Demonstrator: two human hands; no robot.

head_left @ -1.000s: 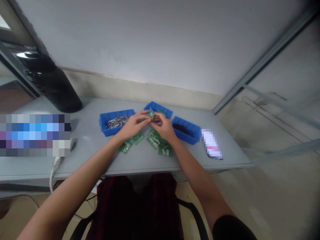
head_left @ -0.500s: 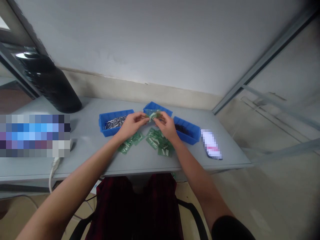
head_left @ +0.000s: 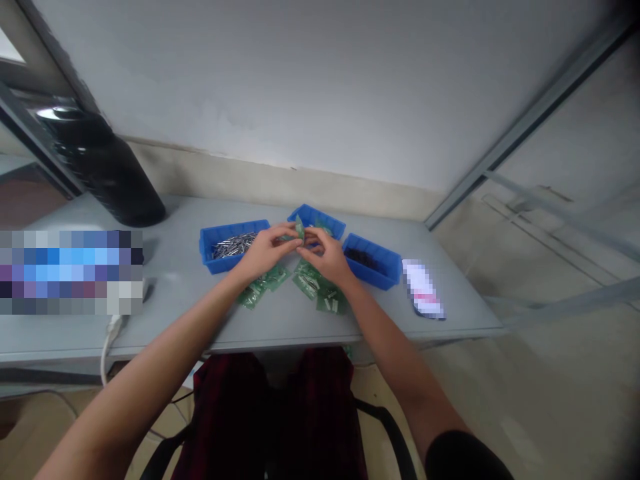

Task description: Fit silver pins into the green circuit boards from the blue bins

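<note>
My left hand (head_left: 269, 250) and my right hand (head_left: 325, 253) meet over the middle of the table, both closed on one small green plastic bag (head_left: 299, 228). The bag stands on edge between the fingertips, and its contents are hidden. Below the hands lie several more green plastic bags (head_left: 310, 277) with small pale and metal pieces inside. To the left, a blue bin (head_left: 213, 267) holds many slim metal screw-like pieces (head_left: 233, 245). Another blue bin (head_left: 380, 277), on the right, has small dark pieces (head_left: 361, 257) in it. A third blue bin (head_left: 325, 219) sits behind my hands, partly covered by them.
A large black bottle (head_left: 117, 177) stands at the back left. A blurred-out screen (head_left: 65, 270) and a white cable (head_left: 109, 337) lie at the left. On the right is a phone (head_left: 424, 290). The wall (head_left: 300, 100) rises behind the table (head_left: 200, 320).
My hands have come closer together, the right one moving left. The green bag, spread flat between them before, is now turned on edge and narrower.
</note>
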